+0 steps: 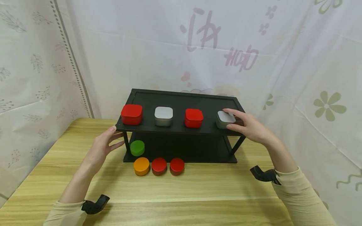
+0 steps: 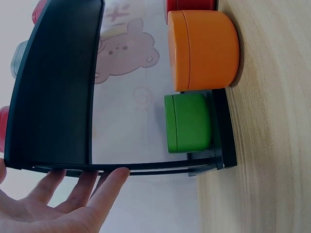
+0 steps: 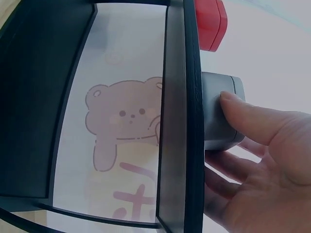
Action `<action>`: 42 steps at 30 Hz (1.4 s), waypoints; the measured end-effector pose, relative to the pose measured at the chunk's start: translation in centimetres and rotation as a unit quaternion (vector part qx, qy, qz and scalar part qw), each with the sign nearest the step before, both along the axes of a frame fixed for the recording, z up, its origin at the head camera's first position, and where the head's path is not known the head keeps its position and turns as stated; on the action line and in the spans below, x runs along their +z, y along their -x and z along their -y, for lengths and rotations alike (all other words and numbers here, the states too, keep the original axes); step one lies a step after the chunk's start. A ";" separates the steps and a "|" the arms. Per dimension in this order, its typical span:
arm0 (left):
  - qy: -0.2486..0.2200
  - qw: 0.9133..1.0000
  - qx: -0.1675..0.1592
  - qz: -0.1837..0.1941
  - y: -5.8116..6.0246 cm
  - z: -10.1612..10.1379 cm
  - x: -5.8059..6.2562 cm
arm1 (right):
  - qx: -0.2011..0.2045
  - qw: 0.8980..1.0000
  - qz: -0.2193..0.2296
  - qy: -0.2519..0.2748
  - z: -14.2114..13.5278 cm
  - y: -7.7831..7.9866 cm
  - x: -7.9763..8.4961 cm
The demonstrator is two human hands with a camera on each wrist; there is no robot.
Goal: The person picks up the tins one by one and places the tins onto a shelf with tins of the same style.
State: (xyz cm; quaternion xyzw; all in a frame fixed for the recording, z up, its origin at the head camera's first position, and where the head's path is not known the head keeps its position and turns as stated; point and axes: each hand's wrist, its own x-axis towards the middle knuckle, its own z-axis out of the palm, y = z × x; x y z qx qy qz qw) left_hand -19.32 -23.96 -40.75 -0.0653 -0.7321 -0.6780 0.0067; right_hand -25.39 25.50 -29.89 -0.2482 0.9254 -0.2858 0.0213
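Note:
My right hand (image 1: 253, 127) grips a silver square tin (image 1: 222, 121) at the right end of a black two-tier rack's (image 1: 183, 97) top. In the right wrist view the thumb presses the tin's front side, with the fingers behind it. My left hand (image 1: 99, 149) touches the rack's left end. In the left wrist view its nearly straight fingers (image 2: 109, 191) lie against the end edge. Along the top's front stand a red square tin (image 1: 132, 115), another silver tin (image 1: 163, 116) and a smaller red square tin (image 1: 193, 118).
A green round tin (image 1: 137, 148) sits at the lower tier's left. In front, on the wooden table (image 1: 181, 191), stand an orange round tin (image 1: 141, 166) and two red round tins, one beside the orange (image 1: 159, 166) and one farther right (image 1: 177, 166). A printed curtain (image 1: 158, 37) hangs behind.

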 end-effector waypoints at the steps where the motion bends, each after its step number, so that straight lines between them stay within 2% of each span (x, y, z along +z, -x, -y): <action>1: 0.001 1.000 0.000 0.001 0.0 0.0 0.0 | -0.001 1.000 0.001 0.000 0.0 0.0 0.0; 6: -0.011 1.000 -0.001 -0.004 0.0 0.0 0.0 | -0.012 1.000 0.012 0.004 0.0 -0.4 0.0; 15: -0.022 1.000 -0.001 -0.002 0.0 0.0 -0.1 | -0.027 0.997 0.042 0.051 0.1 -0.7 -0.3; 23: -0.021 1.000 0.001 -0.003 0.0 0.0 0.0 | -0.041 0.997 0.013 0.068 0.3 -0.8 -0.9; 30: -0.023 1.000 0.000 -0.002 0.1 0.0 -0.1 | -0.067 0.994 0.006 0.085 0.5 -1.7 -0.9; 36: -0.023 1.000 -0.003 -0.005 0.0 0.0 -0.2 | -0.083 0.989 0.005 0.123 0.7 -2.6 -1.2; 42: -0.025 1.000 -0.003 -0.009 0.1 0.0 -0.2 | -0.097 0.983 -0.039 0.149 1.1 -3.7 -1.9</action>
